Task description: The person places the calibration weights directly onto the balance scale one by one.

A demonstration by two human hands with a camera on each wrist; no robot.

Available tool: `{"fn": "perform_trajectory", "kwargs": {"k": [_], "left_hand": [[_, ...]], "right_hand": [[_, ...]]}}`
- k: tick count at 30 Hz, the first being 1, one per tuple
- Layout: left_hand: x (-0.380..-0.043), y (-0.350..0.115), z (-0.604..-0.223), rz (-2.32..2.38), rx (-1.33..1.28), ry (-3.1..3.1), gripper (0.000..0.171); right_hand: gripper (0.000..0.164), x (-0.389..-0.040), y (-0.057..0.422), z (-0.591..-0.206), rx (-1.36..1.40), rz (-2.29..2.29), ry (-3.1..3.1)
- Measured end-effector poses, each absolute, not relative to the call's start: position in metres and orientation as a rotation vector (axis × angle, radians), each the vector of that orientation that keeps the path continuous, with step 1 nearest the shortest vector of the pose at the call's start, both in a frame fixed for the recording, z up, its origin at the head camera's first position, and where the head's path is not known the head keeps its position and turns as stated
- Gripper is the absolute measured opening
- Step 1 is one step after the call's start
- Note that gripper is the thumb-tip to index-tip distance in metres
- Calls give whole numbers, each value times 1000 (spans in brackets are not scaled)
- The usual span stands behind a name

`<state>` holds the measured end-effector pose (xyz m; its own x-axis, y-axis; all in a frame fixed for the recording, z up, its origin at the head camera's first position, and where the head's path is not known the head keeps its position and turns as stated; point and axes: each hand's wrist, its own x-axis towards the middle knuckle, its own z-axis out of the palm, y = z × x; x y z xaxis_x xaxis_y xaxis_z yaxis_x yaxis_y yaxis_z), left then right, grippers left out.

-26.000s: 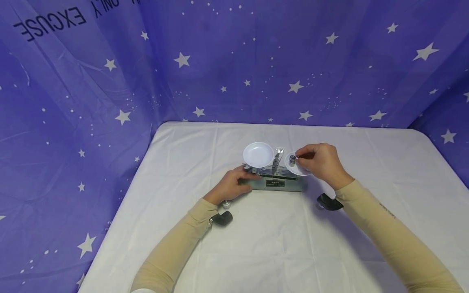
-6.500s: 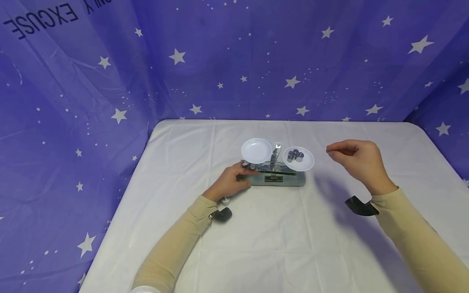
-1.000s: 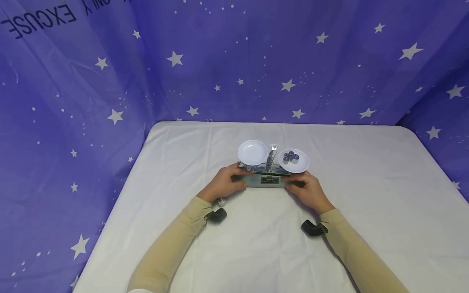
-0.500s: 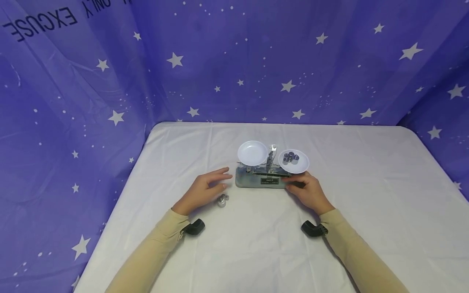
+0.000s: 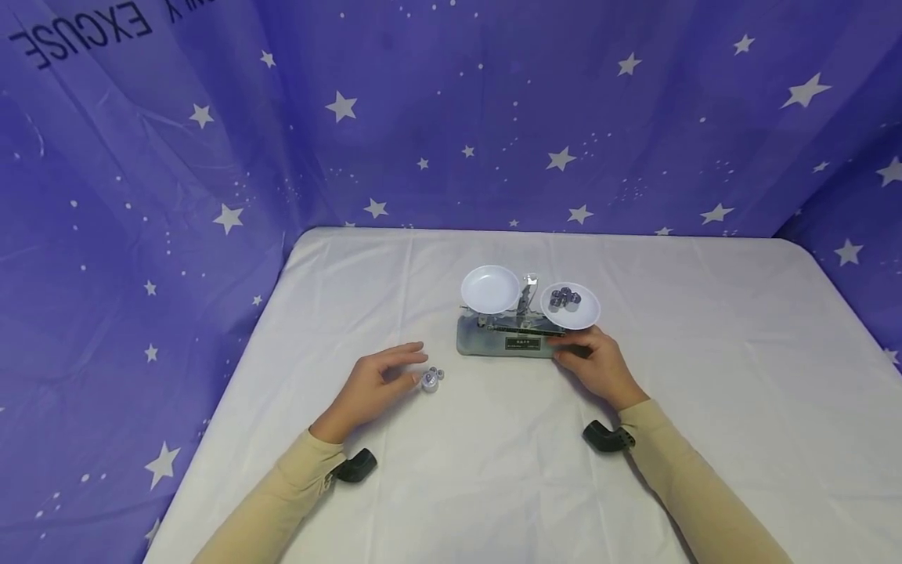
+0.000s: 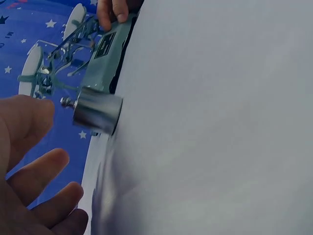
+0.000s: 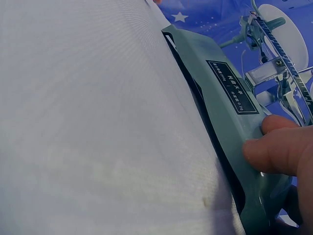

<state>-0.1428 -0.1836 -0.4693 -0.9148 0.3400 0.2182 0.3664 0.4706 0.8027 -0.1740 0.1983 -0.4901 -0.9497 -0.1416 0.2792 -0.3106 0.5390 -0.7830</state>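
Note:
A green two-pan balance scale (image 5: 482, 338) stands on the table, its white left pan (image 5: 490, 288) bare. Several small metal weights (image 5: 565, 299) sit together in the right pan (image 5: 588, 313). My right hand (image 5: 597, 366) holds the right end of the base; in the right wrist view the thumb (image 7: 266, 155) presses its front face. My left hand (image 5: 369, 388) is off the scale, fingers spread and loosely bent, beside a larger cylindrical weight (image 5: 430, 383) and smaller ones. The left wrist view shows that knobbed cylinder (image 6: 98, 111) upright, apart from the fingers.
A white cloth (image 5: 493, 470) covers the table. Behind and to the sides hangs a purple curtain (image 5: 423, 94) with stars. Each wrist wears a black camera mount, one on the left (image 5: 355, 466) and one on the right (image 5: 607, 436).
More weights have gathered in the right pan since the oldest frame. My right hand has come to the base's right end. My left hand has let go of the base and moved back beside the loose weights.

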Motion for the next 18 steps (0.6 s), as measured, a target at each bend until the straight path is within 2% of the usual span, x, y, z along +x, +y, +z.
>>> {"fn": "perform_trajectory", "kwargs": {"k": [18], "left_hand": [[-129,-175,-473,-1464,-544,-2599,20]], "right_hand": [[21,-175,198,-489,354,1382,-2609]]}}
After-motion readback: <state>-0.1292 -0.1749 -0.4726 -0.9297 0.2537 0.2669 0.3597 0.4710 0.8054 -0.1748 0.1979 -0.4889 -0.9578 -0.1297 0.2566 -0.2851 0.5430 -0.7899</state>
